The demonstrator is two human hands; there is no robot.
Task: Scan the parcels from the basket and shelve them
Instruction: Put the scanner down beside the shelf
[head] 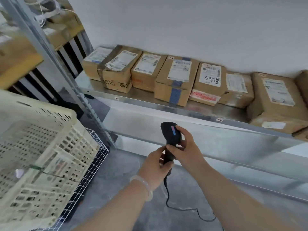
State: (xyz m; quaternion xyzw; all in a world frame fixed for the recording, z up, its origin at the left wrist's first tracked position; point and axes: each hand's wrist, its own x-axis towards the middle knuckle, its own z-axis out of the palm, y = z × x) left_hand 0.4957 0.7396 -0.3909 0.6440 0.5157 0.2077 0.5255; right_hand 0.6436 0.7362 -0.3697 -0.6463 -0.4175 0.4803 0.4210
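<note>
A black handheld barcode scanner [170, 134] with a blue and red light on its head is held upright in front of the shelf. My left hand [154, 167] grips its handle from below. My right hand [185, 145] wraps the neck and head from the right. Its black cable [181, 209] hangs down to the floor. A cream perforated plastic basket [38, 157] stands at the left; its inside is hidden. Several taped cardboard parcels [176, 79] with white labels line the metal shelf [150, 104].
A grey steel upright [55, 64] separates this shelf from a neighbouring rack with more boxes [18, 59]. A white wire frame [90, 177] sits under the basket. A lower metal shelf board [233, 147] runs behind my hands. Grey floor lies below.
</note>
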